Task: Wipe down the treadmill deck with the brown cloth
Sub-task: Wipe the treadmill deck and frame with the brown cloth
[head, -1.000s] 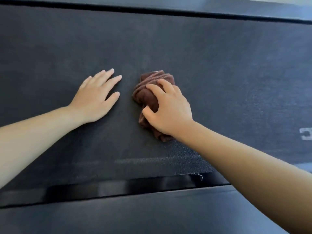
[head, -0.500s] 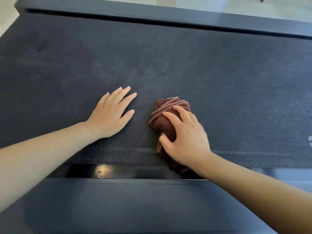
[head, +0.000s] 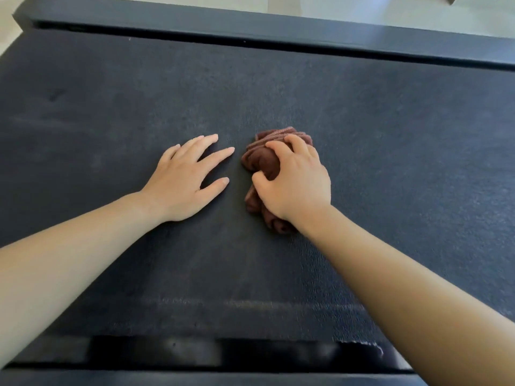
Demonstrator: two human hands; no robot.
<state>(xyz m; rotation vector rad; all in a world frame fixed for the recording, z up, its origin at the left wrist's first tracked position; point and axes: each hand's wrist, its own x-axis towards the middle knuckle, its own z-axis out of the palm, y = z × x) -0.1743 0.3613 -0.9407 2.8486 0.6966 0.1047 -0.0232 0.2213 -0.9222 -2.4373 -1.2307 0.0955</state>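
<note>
Cloth, brown terry bunched into ridged folds [head: 260, 160], lies on the dark textured treadmill deck [head: 404, 140] near mid-view, mostly under the right hand [head: 295, 185]. Folds show past that hand at 12 o'clock, 9 o'clock and, below the wrist, 6 o'clock. The right hand's fingers and thumb curl round the wad, gripping it against the belt. At 9 o'clock from the cloth, just beside it but apart, the left hand [head: 182, 181] rests flat on the deck, fingers straight and spread. 1 dark side rail [head: 278, 27] runs along the deck's 12 o'clock edge, pale floor [head: 362, 9] beyond.
</note>
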